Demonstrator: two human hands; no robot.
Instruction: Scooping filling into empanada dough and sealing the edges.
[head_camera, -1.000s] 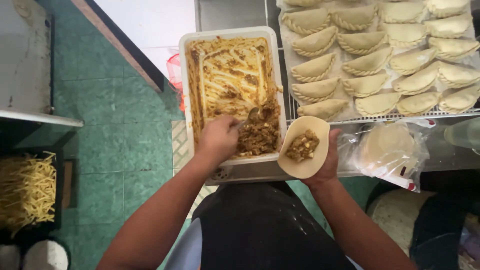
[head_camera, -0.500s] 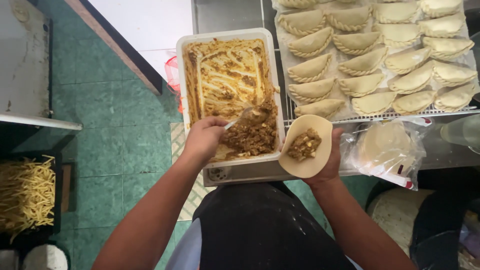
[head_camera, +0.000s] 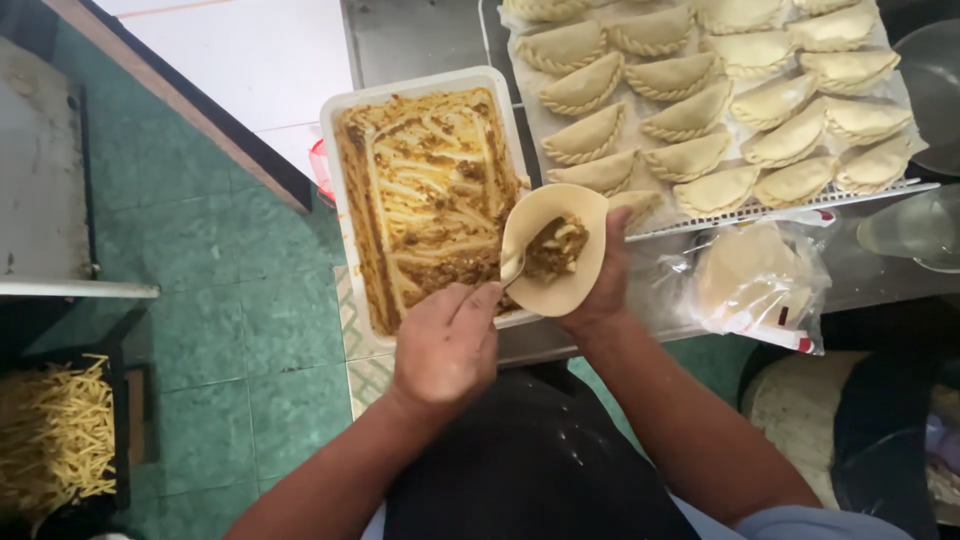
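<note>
My right hand (head_camera: 598, 288) holds a round dough disc (head_camera: 553, 250) cupped from below, with brown minced filling (head_camera: 553, 247) in its middle. My left hand (head_camera: 445, 345) grips a spoon (head_camera: 510, 268) whose tip rests against the disc's left edge. Both hands hover over the near right corner of a white rectangular tray (head_camera: 345, 220) smeared with the remains of the filling. To the right, several folded, crimped raw pastries (head_camera: 690, 120) lie in rows on a lined wire rack (head_camera: 880, 190).
A plastic bag of dough discs (head_camera: 750, 280) lies on the steel counter (head_camera: 400, 40) right of my hands. A glass bowl (head_camera: 925, 225) stands at the right edge. A dark crate of pale strips (head_camera: 55, 435) sits at lower left on the green tiled floor (head_camera: 230, 330).
My left hand lifted the spoon out of the tray and brought it to the disc. The disc rose over the tray's corner and now holds more filling.
</note>
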